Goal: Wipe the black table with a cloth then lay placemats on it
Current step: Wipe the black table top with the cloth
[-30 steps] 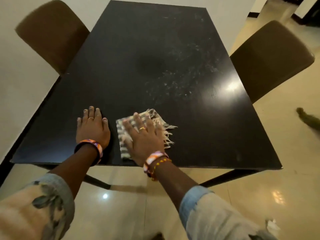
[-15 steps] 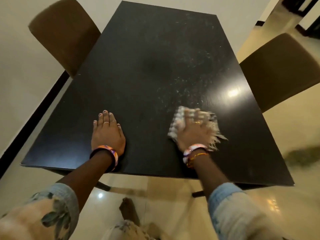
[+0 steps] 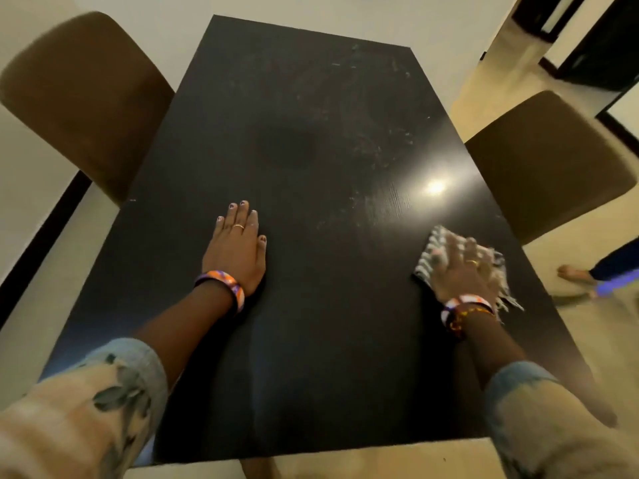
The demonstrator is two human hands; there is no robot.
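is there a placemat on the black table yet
No, the black table carries only the left hand and the right hand pressing the striped cloth.

dim warm indoor light | lamp glare on table (image 3: 311, 340) | motion blur | wide-angle edge bending

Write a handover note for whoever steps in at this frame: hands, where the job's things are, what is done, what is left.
Left hand: flat on the black table, fingers straight, holding nothing.
Right hand: spread flat on the striped cloth, pressing it to the table near the right edge; this part of the picture is blurred.
Done: not possible to say how much has been wiped.
Left: pale smudges show on the far right half of the table, so that part needs wiping. No placemats are in view; laying them has not begun.
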